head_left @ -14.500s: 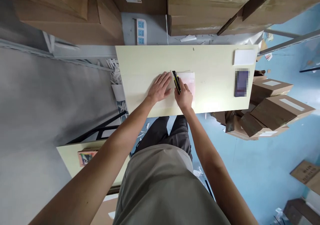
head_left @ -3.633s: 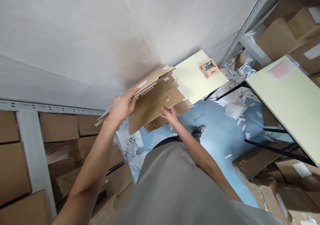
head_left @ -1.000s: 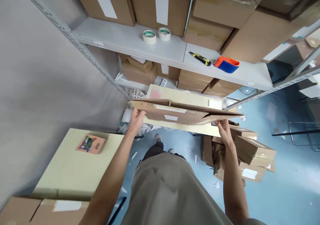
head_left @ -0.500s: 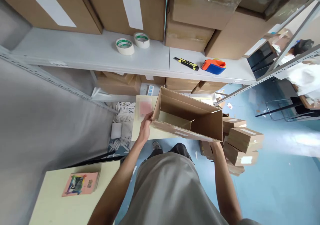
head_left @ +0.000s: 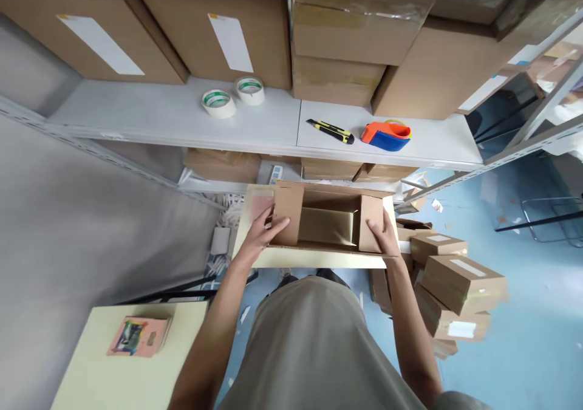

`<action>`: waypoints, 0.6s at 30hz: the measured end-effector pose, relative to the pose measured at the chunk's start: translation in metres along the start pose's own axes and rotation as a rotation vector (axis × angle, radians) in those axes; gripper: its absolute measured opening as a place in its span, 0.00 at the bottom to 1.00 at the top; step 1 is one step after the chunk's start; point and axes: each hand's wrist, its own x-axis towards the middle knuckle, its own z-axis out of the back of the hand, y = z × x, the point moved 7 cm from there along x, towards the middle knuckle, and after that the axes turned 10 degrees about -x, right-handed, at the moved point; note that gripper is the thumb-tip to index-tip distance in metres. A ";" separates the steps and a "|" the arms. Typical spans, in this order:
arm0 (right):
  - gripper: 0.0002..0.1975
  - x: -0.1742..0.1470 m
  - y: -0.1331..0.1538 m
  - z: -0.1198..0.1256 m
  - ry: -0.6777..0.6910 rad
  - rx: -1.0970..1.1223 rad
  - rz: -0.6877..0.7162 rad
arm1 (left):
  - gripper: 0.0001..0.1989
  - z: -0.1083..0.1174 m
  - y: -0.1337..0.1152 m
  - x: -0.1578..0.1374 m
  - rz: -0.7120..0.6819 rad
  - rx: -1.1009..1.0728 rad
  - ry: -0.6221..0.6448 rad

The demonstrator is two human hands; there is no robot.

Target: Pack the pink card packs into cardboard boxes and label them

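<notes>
A cardboard box (head_left: pixel 328 249) is at the pale yellow table (head_left: pixel 319 258) in front of me, its top side facing up. Both short end flaps are folded inward and its middle is open; a pale surface shows inside. My left hand (head_left: pixel 263 232) grips the left end, thumb lying on the left flap (head_left: pixel 288 215). At the other end my right hand (head_left: pixel 386 235) grips the box, thumb pressing the right flap (head_left: pixel 371 223). The fingers behind the ends are partly hidden. A pink item (head_left: pixel 262 205) lies on the table beside my left hand.
Above the table runs a grey shelf (head_left: pixel 173 115) with large cartons, two tape rolls (head_left: pixel 218 103), a utility knife (head_left: pixel 330 131) and an orange-blue tape dispenser (head_left: pixel 387 135). Stacked boxes (head_left: pixel 462 282) stand on the floor at right. Pink booklets (head_left: pixel 139 336) lie on a side table (head_left: pixel 109 379).
The box has gone from tilted and raised to level and lower, at the table. Its two end flaps are now folded in, with my thumbs on them.
</notes>
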 end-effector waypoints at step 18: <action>0.37 0.052 -0.021 0.061 0.218 0.079 -0.018 | 0.44 -0.018 0.020 -0.017 0.004 -0.095 -0.305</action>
